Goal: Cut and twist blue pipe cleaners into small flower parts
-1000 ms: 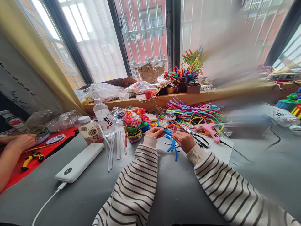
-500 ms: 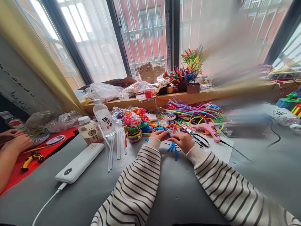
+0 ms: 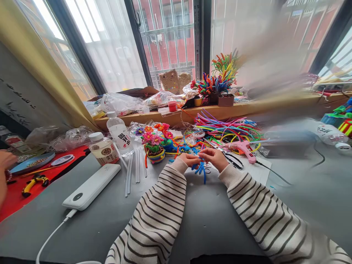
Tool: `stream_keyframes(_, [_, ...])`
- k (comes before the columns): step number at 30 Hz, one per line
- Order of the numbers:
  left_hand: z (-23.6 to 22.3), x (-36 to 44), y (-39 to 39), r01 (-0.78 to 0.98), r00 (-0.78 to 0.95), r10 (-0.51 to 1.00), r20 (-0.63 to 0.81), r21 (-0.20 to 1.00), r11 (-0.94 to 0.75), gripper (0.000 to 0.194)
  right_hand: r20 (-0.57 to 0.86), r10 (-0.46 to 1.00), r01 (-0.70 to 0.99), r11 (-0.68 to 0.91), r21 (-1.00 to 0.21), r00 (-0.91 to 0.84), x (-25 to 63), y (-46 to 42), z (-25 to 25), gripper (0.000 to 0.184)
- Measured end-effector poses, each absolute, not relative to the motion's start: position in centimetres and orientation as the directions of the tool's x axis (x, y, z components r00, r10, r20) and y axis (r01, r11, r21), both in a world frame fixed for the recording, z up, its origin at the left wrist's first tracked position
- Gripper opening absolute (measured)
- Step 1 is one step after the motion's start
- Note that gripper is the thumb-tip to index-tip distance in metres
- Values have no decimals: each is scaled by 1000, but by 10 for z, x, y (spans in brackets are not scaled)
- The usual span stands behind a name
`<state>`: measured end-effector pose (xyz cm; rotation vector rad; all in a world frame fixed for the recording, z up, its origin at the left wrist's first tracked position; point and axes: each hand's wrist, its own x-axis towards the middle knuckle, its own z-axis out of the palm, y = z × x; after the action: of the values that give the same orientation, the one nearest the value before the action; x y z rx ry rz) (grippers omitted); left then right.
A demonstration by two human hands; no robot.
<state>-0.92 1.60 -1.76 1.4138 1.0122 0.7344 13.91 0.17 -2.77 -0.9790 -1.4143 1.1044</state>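
Observation:
Both my hands meet over the middle of the grey table, pinching blue pipe cleaners (image 3: pixel 202 171) whose loose ends hang down below the fingers. My left hand (image 3: pixel 190 160) is closed on them from the left. From the right, my right hand (image 3: pixel 214 157) grips them with thumb and fingertips. The fingers partly cover the held part, so its exact shape is hidden. Just behind lie scissors (image 3: pixel 233 161), partly covered by my right hand. A pink hot glue gun (image 3: pixel 244 149) rests to the right, and a small pot of pipe-cleaner flowers (image 3: pixel 156 156) stands to the left.
A heap of colourful pipe cleaners (image 3: pixel 225 126) lies behind my hands. Clear glue sticks (image 3: pixel 137 167), two bottles (image 3: pixel 121 135) and a white power bank (image 3: pixel 92 187) with a cable are on the left. Another person's hand (image 3: pixel 7 161) is near a blue tray (image 3: pixel 33 164) on red cloth.
My fingertips have drawn closer together around the blue pipe cleaners. The other person's hands have moved left, uncovering more of the blue tray. The view has shifted slightly.

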Motion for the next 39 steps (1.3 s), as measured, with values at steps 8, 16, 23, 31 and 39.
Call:
stream_keyframes(8, [-7, -9, 14, -20, 255, 954, -157, 986, 167, 23, 286, 957, 12, 286, -958, 54, 141, 4, -28, 30])
stream_keyframes(16, [-8, -12, 20, -24, 116, 993, 1, 1000, 2, 23, 245, 967, 237, 255, -937, -72, 142, -2, -25, 22])
stream_keyframes(23, [-6, -18, 25, -157, -131, 986, 100, 980, -120, 24, 180, 981, 104, 172, -980, 72, 143, 4, -30, 24])
stream_keyframes(31, [-14, 6, 19, -181, 222, 975, 24, 983, 17, 39, 195, 980, 12, 195, -981, -46, 129, -3, -31, 27])
stream_keyframes(39, [-10, 0, 22, -396, 105, 993, 61, 918, -14, 31, 395, 918, 621, 332, -710, -39, 135, 1, -38, 28])
